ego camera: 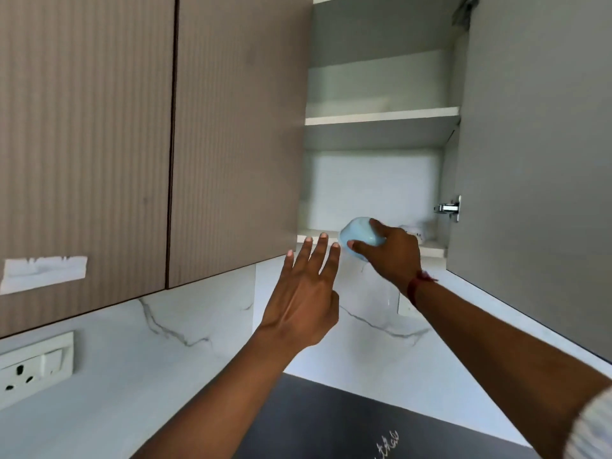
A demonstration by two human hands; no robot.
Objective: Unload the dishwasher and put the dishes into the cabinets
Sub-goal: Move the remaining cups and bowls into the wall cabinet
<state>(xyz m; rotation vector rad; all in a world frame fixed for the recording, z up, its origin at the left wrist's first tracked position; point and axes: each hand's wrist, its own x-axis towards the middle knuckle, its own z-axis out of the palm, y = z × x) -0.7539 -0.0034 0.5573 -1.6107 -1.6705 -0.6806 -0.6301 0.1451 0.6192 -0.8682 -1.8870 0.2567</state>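
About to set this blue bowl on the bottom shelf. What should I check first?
1. The cabinet door is open: ok.
2. The right hand grips the blue bowl: ok.
3. The blue bowl is fully over the bottom shelf: not ok, it is at the front edge.
4. Gap between the blue bowl and the white item on the shelf: cannot tell, the hand hides it.
5. The left hand is open, holding nothing: ok.

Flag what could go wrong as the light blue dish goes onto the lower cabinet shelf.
1. The right hand grips the light blue dish at the front edge of the lower shelf; released there, it might tip off.
2. A small white item sits on the shelf beside that hand and could get knocked.
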